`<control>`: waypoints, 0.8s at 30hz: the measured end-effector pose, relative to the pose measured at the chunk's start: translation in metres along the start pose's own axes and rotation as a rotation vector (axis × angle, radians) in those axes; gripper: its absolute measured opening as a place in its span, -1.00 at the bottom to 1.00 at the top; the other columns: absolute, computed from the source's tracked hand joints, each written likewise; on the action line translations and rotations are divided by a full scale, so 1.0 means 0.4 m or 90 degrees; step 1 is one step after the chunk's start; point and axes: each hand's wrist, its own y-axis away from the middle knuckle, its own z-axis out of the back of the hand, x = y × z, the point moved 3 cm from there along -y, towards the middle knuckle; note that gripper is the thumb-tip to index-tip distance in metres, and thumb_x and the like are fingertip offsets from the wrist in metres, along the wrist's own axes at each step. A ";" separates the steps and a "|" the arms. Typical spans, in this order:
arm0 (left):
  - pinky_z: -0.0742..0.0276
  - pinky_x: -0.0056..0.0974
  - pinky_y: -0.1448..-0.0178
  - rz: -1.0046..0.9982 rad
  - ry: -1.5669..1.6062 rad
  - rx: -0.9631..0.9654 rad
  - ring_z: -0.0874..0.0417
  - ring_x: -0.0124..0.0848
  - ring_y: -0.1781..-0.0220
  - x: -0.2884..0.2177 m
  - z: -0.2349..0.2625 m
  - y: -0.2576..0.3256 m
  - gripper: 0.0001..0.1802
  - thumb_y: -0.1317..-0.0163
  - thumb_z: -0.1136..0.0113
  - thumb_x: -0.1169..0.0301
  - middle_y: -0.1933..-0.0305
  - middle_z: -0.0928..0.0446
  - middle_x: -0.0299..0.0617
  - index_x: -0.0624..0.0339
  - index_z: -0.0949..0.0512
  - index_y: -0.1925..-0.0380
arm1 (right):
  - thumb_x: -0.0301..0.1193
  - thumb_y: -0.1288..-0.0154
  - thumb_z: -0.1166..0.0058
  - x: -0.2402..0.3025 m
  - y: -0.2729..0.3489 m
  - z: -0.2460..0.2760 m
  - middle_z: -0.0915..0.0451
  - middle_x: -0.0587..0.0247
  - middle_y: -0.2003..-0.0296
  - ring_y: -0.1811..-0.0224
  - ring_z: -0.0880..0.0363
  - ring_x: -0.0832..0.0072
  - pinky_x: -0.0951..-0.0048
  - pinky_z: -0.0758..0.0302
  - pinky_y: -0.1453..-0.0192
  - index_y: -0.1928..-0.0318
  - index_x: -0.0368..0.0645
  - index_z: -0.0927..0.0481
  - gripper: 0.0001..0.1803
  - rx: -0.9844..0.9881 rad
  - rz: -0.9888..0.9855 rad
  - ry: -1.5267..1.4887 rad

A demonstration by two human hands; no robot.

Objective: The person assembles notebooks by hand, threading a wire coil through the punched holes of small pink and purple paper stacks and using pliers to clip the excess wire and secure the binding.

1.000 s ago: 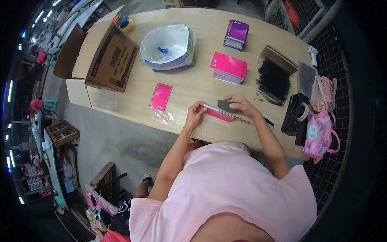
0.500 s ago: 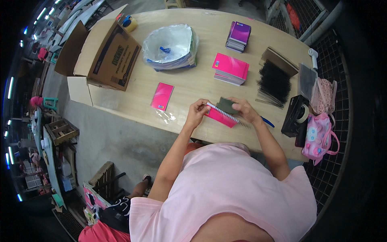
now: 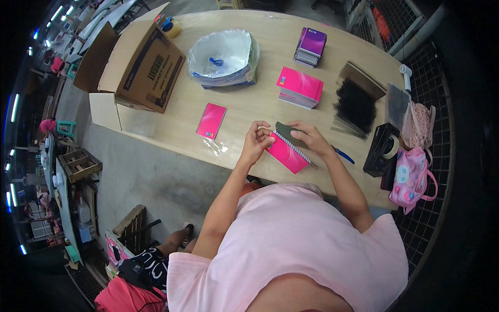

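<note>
Fingers of the left hand (image 3: 255, 144) pinched a corner of a pink notebook (image 3: 288, 157), which I watched remotely just inside the near edge of the table (image 3: 249, 106). The right hand (image 3: 311, 139) clamped a dark green pad (image 3: 287, 131) between thumb and fingers, alongside the metal coil (image 3: 298, 150), whose end jutted out. Another pink notebook (image 3: 211, 120) lay farther left by that edge.

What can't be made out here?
All in the head view:
- One corner of the pink notebook: covered by the left hand.
- Whether the coil passes every hole: too small.
- Part of the green piece: covered by the right hand.
- Cardboard box interior: hidden by its walls.
- Part of the co-worker: behind the pink sleeve.
</note>
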 end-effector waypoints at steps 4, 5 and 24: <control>-0.52 -0.51 0.32 0.020 -0.031 -0.006 -0.62 -0.57 0.29 -0.017 -0.017 -0.002 -0.50 -0.19 -0.30 0.66 0.23 -0.61 -0.21 0.18 -0.32 -0.08 | -0.19 -0.25 -0.28 -0.013 -0.025 0.050 -0.59 0.07 -0.06 -0.10 -0.57 0.21 0.24 -0.47 -0.22 -0.08 -0.17 -0.66 -0.55 -0.108 0.240 0.540; -0.52 -0.51 0.33 0.013 -0.037 -0.013 -0.62 -0.57 0.29 -0.020 -0.016 0.000 -0.48 -0.19 -0.29 0.66 0.23 -0.61 -0.20 0.18 -0.31 -0.11 | -0.18 -0.21 -0.32 -0.013 -0.020 0.055 -0.57 -0.01 -0.10 -0.14 -0.55 0.09 0.17 -0.43 -0.28 -0.07 -0.16 -0.68 -0.53 -0.131 0.259 0.618; -0.53 -0.48 0.05 -0.010 -0.043 -0.095 -0.60 -0.60 0.24 -0.127 0.024 0.068 -0.26 -0.27 -0.15 0.66 0.01 -0.67 -0.04 0.17 -0.13 -0.42 | -0.40 -0.22 -0.25 0.011 0.226 0.037 -0.52 -0.01 0.06 -0.05 -0.51 0.04 0.16 -0.49 -0.10 -0.13 -0.20 -0.53 -0.54 -0.516 0.275 0.645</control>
